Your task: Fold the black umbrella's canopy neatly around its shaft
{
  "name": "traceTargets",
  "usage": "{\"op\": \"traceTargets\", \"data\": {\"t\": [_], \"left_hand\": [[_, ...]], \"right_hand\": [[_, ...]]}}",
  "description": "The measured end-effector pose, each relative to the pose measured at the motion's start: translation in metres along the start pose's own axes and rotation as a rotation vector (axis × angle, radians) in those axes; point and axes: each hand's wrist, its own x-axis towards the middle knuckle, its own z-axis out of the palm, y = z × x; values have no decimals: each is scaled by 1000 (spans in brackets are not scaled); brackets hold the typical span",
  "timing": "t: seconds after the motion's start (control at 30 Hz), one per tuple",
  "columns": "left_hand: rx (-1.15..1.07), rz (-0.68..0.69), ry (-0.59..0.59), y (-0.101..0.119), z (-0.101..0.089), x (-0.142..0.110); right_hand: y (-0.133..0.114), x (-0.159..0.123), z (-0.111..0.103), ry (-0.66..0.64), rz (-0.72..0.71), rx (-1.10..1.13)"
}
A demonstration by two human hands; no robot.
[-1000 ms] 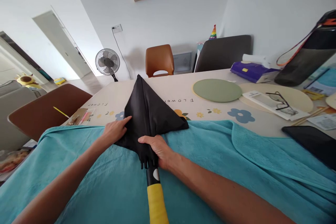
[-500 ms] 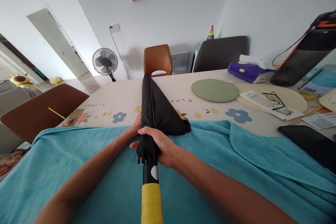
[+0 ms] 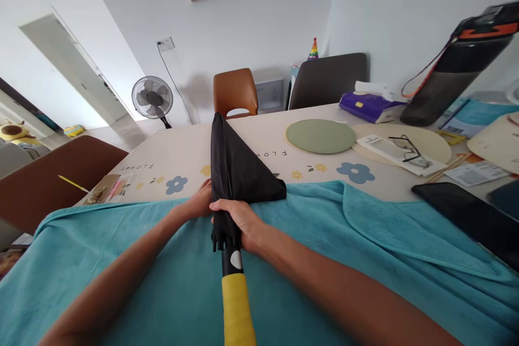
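A folded black umbrella (image 3: 227, 157) with a yellow-wrapped handle (image 3: 238, 308) points away from me, its handle towards my body. Part of the loose canopy fans out to the right in a wide flap. My right hand (image 3: 242, 223) is closed around the gathered cloth just above the handle, thumb across the top. Beside the umbrella's left side is my left hand (image 3: 201, 200), against the canopy, with its fingers hidden behind the black cloth. Under both arms lies a teal towel-like cloth (image 3: 170, 281) over the near part of the table.
The pale table (image 3: 174, 146) carries a green oval mat (image 3: 320, 136), glasses (image 3: 409, 150), a purple tissue pack (image 3: 367, 106), a dark bottle (image 3: 441, 78) and a black phone (image 3: 462, 216). Chairs, among them a brown chair (image 3: 235, 92), and a fan (image 3: 152, 97) stand around it.
The view has turned a little to the right. My left hand shows more at the umbrella's left side. The right hand keeps its grip, and the handle slants slightly more.
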Motion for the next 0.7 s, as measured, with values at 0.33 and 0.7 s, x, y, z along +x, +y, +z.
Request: {"op": "traceTargets", "data": {"t": [0.33, 0.7], "left_hand": [[-30, -97, 298, 23, -41, 24], [210, 424, -383, 91, -3, 112]], "right_hand": [[9, 7, -7, -136, -30, 19], [11, 6, -9, -222, -88, 11]]}}
